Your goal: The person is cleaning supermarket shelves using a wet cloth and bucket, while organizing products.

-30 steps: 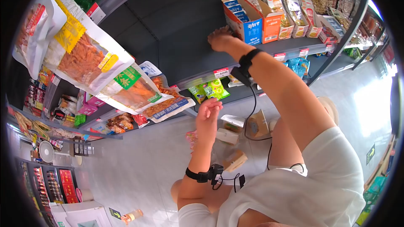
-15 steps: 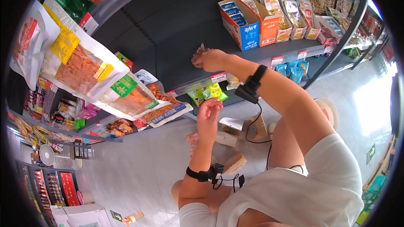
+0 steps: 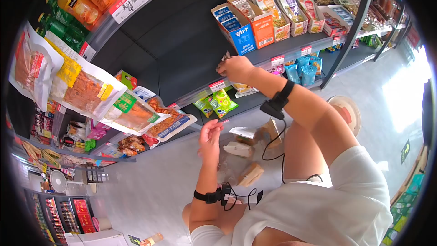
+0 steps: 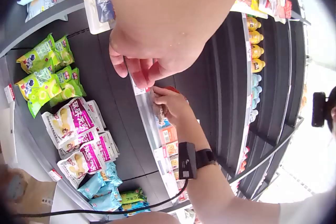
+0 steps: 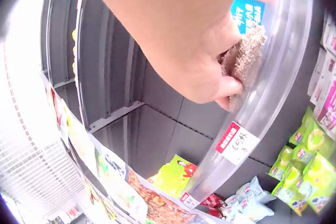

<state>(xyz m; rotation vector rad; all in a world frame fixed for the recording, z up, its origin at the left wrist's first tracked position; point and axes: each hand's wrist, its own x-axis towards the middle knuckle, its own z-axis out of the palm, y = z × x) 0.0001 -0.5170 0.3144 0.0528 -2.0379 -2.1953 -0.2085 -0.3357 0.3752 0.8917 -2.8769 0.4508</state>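
Observation:
My right hand grips a crumpled, fuzzy grey-brown cloth at the front edge of the dark shelf. In the right wrist view the cloth lies against the clear price strip, with thumb and fingers bent around it. Just behind the hand stands a blue snack box, beside an orange box. Lower down, my left hand hangs in front of the shelf, fingers loosely curled and holding nothing. Green snack bags are nearest to it.
Large hanging snack pouches jut out at the left. Juice bottles stand on the shelf above them. More boxed snacks line the shelf to the right. Opened cartons lie on the floor. A black cable runs from the right wrist.
My right hand moved with the cloth from beside the blue box left to the shelf's front edge, then back right along that edge. The head view shifted; the left hand stayed loosely curled.

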